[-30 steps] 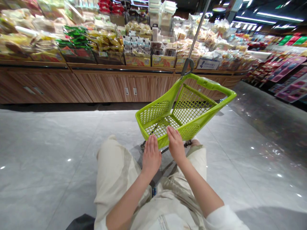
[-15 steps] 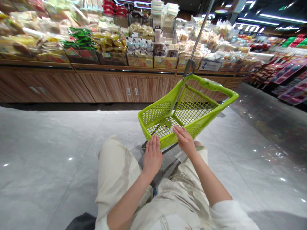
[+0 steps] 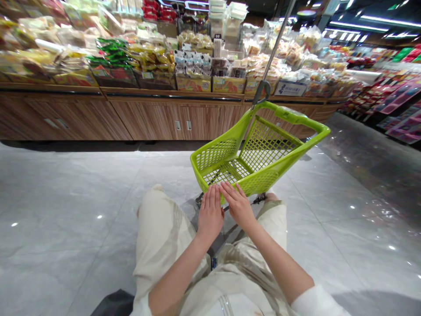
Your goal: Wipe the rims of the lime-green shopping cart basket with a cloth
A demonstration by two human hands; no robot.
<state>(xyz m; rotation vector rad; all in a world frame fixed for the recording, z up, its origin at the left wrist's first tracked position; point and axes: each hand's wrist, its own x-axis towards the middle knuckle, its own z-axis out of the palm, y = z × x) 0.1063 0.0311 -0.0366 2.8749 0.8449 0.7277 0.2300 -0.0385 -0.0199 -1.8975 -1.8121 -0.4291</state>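
A lime-green shopping cart (image 3: 217, 151) with a latticed basket stands at an angle before my knees. At its near corner, the fingers of my left hand (image 3: 210, 215) lie close together over the front rim, with the thumb lower on the outer side. Right beside it, my right hand (image 3: 238, 206) reaches over the same rim, its fingers nearly straight and almost touching the left fingertips. A trace of something small and white, tissue-like, shows at the right fingertips; most of it is covered. Only bare lattice shows on the basket floor.
A long wooden display counter (image 3: 158, 116) runs behind the cart, piled with packaged snacks (image 3: 194, 66). A metal pole (image 3: 279, 37) rises behind the basket. Grey tiled floor (image 3: 79, 188) surrounds me. More shelves (image 3: 394, 92) stand to the right. My legs (image 3: 164, 228) flank the cart's near end.
My right hand has slid left along the front rim, from the near side up to my left hand. The white thing under its fingertips is now mostly hidden. My left hand has stayed put.
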